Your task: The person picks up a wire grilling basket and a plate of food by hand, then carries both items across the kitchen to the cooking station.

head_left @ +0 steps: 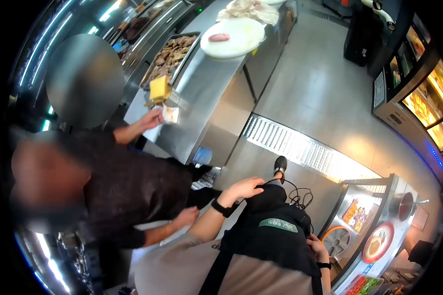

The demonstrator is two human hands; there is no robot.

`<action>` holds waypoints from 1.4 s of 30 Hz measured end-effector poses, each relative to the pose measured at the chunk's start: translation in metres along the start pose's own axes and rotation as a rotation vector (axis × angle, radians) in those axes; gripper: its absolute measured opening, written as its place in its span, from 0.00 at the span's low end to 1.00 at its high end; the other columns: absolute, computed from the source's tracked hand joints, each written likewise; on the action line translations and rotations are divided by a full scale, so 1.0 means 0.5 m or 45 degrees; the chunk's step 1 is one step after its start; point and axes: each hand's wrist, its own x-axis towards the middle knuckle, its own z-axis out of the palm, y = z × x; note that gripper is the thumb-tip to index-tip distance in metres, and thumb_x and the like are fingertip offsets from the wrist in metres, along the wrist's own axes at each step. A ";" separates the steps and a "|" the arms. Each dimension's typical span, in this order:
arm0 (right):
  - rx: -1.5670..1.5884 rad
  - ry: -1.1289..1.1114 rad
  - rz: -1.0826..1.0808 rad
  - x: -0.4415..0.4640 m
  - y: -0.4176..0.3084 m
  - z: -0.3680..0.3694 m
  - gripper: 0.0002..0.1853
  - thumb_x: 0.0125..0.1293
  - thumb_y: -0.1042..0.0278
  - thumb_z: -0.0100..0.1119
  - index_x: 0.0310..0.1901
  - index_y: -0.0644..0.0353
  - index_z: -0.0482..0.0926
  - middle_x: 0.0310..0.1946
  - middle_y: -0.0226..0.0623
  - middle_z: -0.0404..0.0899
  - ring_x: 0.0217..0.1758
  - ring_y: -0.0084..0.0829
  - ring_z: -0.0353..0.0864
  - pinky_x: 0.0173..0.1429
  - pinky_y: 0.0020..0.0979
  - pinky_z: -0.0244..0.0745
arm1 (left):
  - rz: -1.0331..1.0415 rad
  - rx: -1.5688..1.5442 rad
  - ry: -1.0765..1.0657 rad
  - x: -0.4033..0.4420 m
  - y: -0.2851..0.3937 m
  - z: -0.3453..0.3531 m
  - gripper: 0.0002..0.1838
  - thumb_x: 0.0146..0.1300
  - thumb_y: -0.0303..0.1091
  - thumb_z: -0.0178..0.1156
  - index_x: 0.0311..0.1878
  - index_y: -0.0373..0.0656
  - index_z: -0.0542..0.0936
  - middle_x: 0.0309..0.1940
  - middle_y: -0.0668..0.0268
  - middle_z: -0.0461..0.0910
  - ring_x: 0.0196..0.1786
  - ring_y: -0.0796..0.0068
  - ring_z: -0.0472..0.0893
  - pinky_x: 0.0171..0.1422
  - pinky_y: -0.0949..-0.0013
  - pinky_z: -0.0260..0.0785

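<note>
Apron (pixel 268 242), long axis pointing toward shoe (pixel 280 165), lies under fingers of left hand (pixel 245 189), beside right hand (pixel 319 248); pinching or spread, cannot tell.

Ahead of you stretches a smooth grey floor (pixel 305 73), crossed by a pale, perforated metal drainage strip (pixel 290 142) that glares toward its right end. To your left runs a long stainless-steel counter (pixel 204 88), with white strip lights (pixel 111 10) beyond; far right, a glass-fronted grey cabinet (pixel 403 118) glows yellow, and near right stands a metal-framed shelf unit (pixel 393 194).
</note>
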 end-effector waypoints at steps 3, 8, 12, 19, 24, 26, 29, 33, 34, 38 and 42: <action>-0.203 0.096 0.018 0.059 -0.136 -0.102 0.23 0.58 0.79 0.51 0.58 0.56 0.73 0.38 0.26 0.78 0.40 0.21 0.77 0.36 0.24 0.72 | -0.113 0.003 0.010 0.106 -0.025 -0.054 0.23 0.64 0.42 0.59 0.58 0.39 0.73 0.55 0.50 0.75 0.58 0.51 0.75 0.61 0.58 0.68; -0.126 0.540 -0.320 0.160 -0.319 -0.251 0.17 0.63 0.75 0.57 0.54 0.64 0.71 0.29 0.32 0.75 0.25 0.26 0.77 0.26 0.26 0.73 | -0.056 0.093 0.005 0.393 -0.020 -0.204 0.25 0.65 0.44 0.59 0.61 0.38 0.72 0.52 0.50 0.79 0.54 0.58 0.80 0.57 0.60 0.71; -0.058 0.615 -0.309 0.153 -0.496 -0.320 0.20 0.63 0.73 0.57 0.57 0.64 0.71 0.32 0.34 0.77 0.32 0.25 0.79 0.30 0.27 0.75 | 0.120 -0.217 0.117 0.694 0.066 -0.351 0.21 0.63 0.36 0.61 0.57 0.36 0.74 0.52 0.51 0.79 0.49 0.58 0.82 0.53 0.62 0.74; 0.068 0.792 -0.190 0.197 -0.636 -0.438 0.20 0.62 0.71 0.56 0.57 0.64 0.72 0.33 0.35 0.78 0.32 0.27 0.80 0.31 0.30 0.77 | 0.342 0.155 -0.020 1.020 0.405 -0.487 0.20 0.63 0.34 0.60 0.56 0.37 0.75 0.48 0.54 0.80 0.46 0.62 0.82 0.50 0.65 0.74; 0.244 0.738 -0.251 0.261 -0.748 -0.622 0.24 0.60 0.69 0.59 0.58 0.65 0.71 0.35 0.36 0.80 0.34 0.28 0.80 0.30 0.31 0.77 | 0.571 0.341 -0.308 1.252 0.594 -0.396 0.18 0.64 0.36 0.61 0.55 0.38 0.75 0.47 0.56 0.80 0.48 0.65 0.81 0.51 0.65 0.73; 0.321 0.752 -0.382 0.309 -0.799 -0.741 0.24 0.60 0.66 0.60 0.58 0.63 0.72 0.35 0.37 0.80 0.34 0.27 0.81 0.30 0.31 0.77 | 0.472 0.304 -0.466 1.349 0.678 -0.356 0.19 0.65 0.38 0.61 0.55 0.38 0.75 0.47 0.57 0.81 0.48 0.66 0.80 0.52 0.66 0.73; -0.109 0.933 -0.385 0.285 -0.928 -0.921 0.23 0.59 0.66 0.58 0.57 0.61 0.73 0.35 0.40 0.81 0.35 0.30 0.81 0.34 0.32 0.78 | 0.529 0.416 -0.609 1.542 0.731 -0.301 0.20 0.65 0.38 0.61 0.56 0.37 0.75 0.47 0.57 0.81 0.48 0.68 0.81 0.52 0.65 0.73; 0.100 1.151 -0.641 0.213 -1.070 -1.148 0.24 0.58 0.67 0.56 0.57 0.62 0.73 0.37 0.42 0.82 0.36 0.32 0.82 0.39 0.33 0.78 | 0.447 0.593 -0.663 1.768 0.950 -0.264 0.21 0.65 0.38 0.62 0.57 0.38 0.74 0.47 0.57 0.81 0.48 0.68 0.81 0.52 0.65 0.74; 0.124 1.164 -0.635 0.203 -1.095 -1.198 0.24 0.58 0.67 0.56 0.57 0.62 0.73 0.37 0.42 0.82 0.36 0.32 0.82 0.39 0.33 0.78 | 0.473 0.516 -0.699 1.814 0.993 -0.246 0.22 0.64 0.38 0.62 0.58 0.38 0.74 0.47 0.57 0.81 0.48 0.67 0.81 0.52 0.65 0.74; 0.070 1.346 -0.728 0.136 -1.136 -1.346 0.23 0.59 0.67 0.56 0.58 0.61 0.74 0.38 0.42 0.82 0.36 0.33 0.82 0.41 0.34 0.78 | 0.538 0.571 -0.686 1.965 1.193 -0.191 0.22 0.64 0.38 0.62 0.58 0.39 0.74 0.47 0.57 0.81 0.48 0.66 0.81 0.52 0.65 0.74; 0.180 1.406 -0.621 0.099 -1.176 -1.525 0.22 0.59 0.66 0.56 0.56 0.61 0.75 0.37 0.42 0.83 0.37 0.34 0.82 0.42 0.35 0.77 | 0.574 0.649 -0.781 2.140 1.344 -0.107 0.22 0.64 0.38 0.62 0.58 0.38 0.74 0.48 0.56 0.81 0.48 0.65 0.81 0.52 0.65 0.74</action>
